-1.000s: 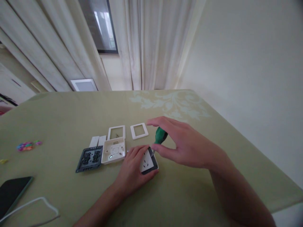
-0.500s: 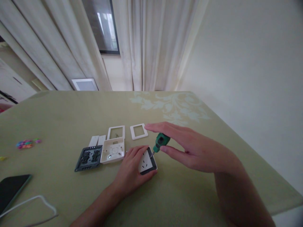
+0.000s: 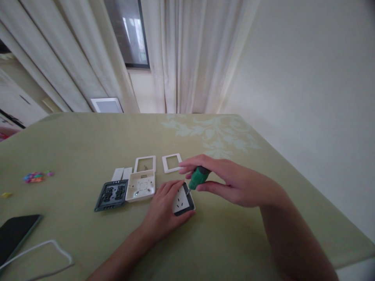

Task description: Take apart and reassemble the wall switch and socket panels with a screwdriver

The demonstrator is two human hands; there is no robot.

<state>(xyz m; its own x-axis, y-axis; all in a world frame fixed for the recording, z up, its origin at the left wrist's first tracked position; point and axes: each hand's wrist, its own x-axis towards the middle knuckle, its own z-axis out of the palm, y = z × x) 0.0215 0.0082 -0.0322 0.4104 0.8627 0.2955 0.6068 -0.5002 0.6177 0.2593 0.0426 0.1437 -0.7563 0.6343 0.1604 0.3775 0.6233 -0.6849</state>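
Note:
My left hand (image 3: 164, 207) is closed around a wall socket (image 3: 181, 201) with a white face and dark border, pressed against the table. In my right hand (image 3: 231, 179) is a short green screwdriver (image 3: 198, 178), its handle between thumb and fingers. The screwdriver's tip meets the socket's dark border on the right side; the screw under it is too small to make out. Left of the socket sits an open white mounting box (image 3: 140, 186). A dark switch module (image 3: 112, 195) leans against that box.
Behind lie two white frames (image 3: 172, 162) (image 3: 145, 158), with small screws inside the left one, and two white strips (image 3: 117, 174). Colourful small pieces (image 3: 34, 177), a phone (image 3: 20, 232) and a white cable (image 3: 54, 244) are at the left. A wall (image 3: 316, 97) borders the table's right.
My right fingers have curled more closely round the screwdriver handle, and the right wrist has shifted slightly left. My left hand stays on the socket.

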